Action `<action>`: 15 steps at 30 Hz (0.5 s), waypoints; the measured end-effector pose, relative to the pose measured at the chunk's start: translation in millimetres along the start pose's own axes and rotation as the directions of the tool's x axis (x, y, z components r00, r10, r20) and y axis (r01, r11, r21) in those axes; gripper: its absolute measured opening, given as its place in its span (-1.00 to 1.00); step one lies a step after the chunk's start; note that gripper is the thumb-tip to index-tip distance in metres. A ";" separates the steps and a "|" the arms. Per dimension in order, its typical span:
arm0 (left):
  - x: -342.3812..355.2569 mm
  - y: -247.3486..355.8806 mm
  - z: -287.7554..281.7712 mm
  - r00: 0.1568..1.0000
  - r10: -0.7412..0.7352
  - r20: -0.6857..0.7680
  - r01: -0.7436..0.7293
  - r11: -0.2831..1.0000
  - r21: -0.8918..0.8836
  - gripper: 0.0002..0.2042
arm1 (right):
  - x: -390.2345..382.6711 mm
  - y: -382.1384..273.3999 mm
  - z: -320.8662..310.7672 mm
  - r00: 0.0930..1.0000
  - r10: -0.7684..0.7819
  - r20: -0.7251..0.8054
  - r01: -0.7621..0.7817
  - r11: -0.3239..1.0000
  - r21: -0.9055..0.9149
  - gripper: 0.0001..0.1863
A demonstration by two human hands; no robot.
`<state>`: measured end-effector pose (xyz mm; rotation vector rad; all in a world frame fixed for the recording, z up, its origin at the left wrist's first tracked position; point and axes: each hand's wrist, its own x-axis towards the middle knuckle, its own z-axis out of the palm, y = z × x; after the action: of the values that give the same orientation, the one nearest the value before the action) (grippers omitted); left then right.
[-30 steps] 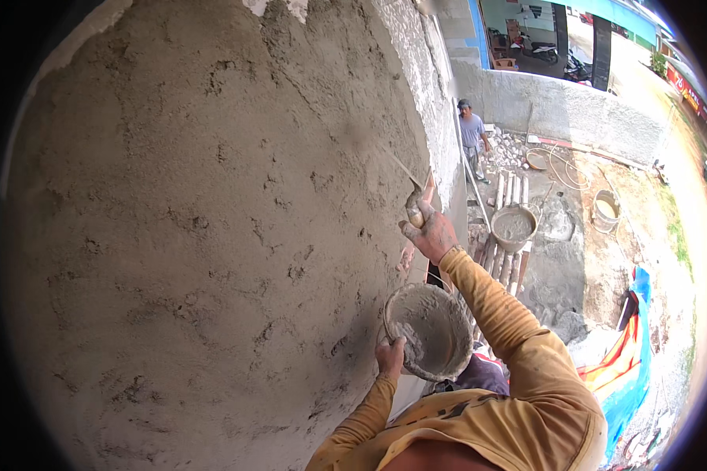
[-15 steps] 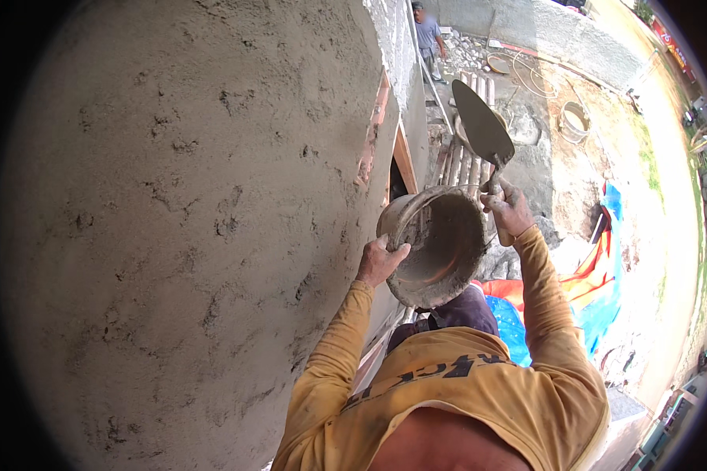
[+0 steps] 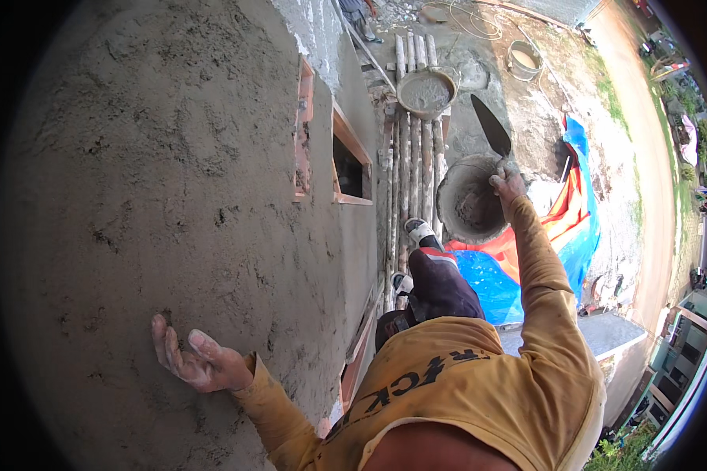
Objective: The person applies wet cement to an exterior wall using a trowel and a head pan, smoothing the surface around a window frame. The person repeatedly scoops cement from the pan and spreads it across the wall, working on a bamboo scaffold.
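Note:
My right hand (image 3: 510, 182) is closed round the handle of a pointed trowel (image 3: 491, 128), its blade sticking up and away from me. Against that same hand is the rim of a mortar-caked bucket (image 3: 456, 202), tilted so its grey inside shows; whether my fingers also grip its rim or handle is hidden. My left hand (image 3: 200, 359) is empty, palm up with fingers apart and curled, in front of the wall. Rough wet mortar covers that wall (image 3: 173, 196) along my left side; I cannot tell whether the hand touches it.
Wooden poles (image 3: 404, 165) form a narrow platform under my feet. On it stands a basin (image 3: 426, 93) of grey mortar. A framed opening (image 3: 352, 161) breaks the wall. Blue and orange tarpaulin (image 3: 479, 275) lies below, right. Farther off are another bucket (image 3: 524, 61) and a person's legs (image 3: 361, 17).
My left hand has let go of the bucket and moved left and nearer to me, before the wall. The bucket and trowel stay at my right hand. The view has shifted, showing the platform and basin.

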<state>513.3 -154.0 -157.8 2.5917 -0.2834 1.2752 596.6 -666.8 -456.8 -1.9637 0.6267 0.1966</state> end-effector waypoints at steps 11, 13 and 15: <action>57.7 -21.3 42.4 0.966 0.232 -0.115 -0.140 0.842 0.520 -0.60 | 160.5 109.1 -158.5 0.817 0.167 -0.552 -0.396 0.858 -0.327 -0.53; 59.0 -28.6 49.2 0.979 0.168 -0.117 -0.068 0.805 0.589 -0.56 | 147.9 103.5 -140.6 0.835 0.234 -0.497 -0.392 0.888 -0.241 -0.62; 57.4 -33.2 55.8 0.985 0.118 -0.129 -0.011 0.779 0.627 -0.51 | 125.1 95.6 -110.0 0.874 0.270 -0.404 -0.380 0.898 -0.221 -0.73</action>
<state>598.8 -142.8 -149.3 2.9895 0.1166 1.8554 639.9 -838.6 -531.0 -2.1888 1.2438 0.1396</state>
